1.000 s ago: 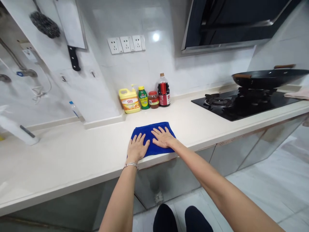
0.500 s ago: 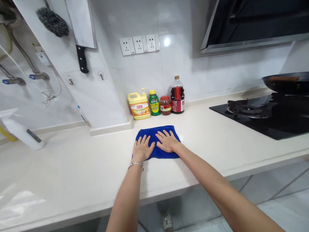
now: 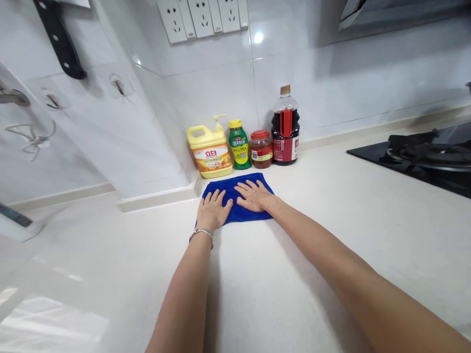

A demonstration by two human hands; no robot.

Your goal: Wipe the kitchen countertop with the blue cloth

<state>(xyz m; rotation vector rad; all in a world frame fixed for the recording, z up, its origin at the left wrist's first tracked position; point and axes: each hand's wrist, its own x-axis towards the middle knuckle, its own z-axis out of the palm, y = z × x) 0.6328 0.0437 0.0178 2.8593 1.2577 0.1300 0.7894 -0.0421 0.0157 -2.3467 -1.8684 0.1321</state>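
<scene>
Head view: blue cloth spread flat on the pale counter, toward its back edge and well apart from the black cooktop at the right. Left hand palm down over the cloth's left side, heel by its near-left corner; right hand palm down on the right half, wrist over the near-right stretch. Fingers spread on both, clamped on nothing; hold looks to be by pressure alone.

Along the counter's back edge, left to right: yellow jug, green bottle, red-lidded jar, dark bottle, all upright. Cloth's far edge lies just beside the jug's base; contact cannot be told. Pillar juts out left of the jug.

Judgement on handling: even weight through both palms should stop the cloth bunching. Far corners lie beyond the fingertips, so likeliest to fold. Left palm sits near the margin; a little inward would seat it better. Little room toward the jug: light pressure there, lest it tip.
</scene>
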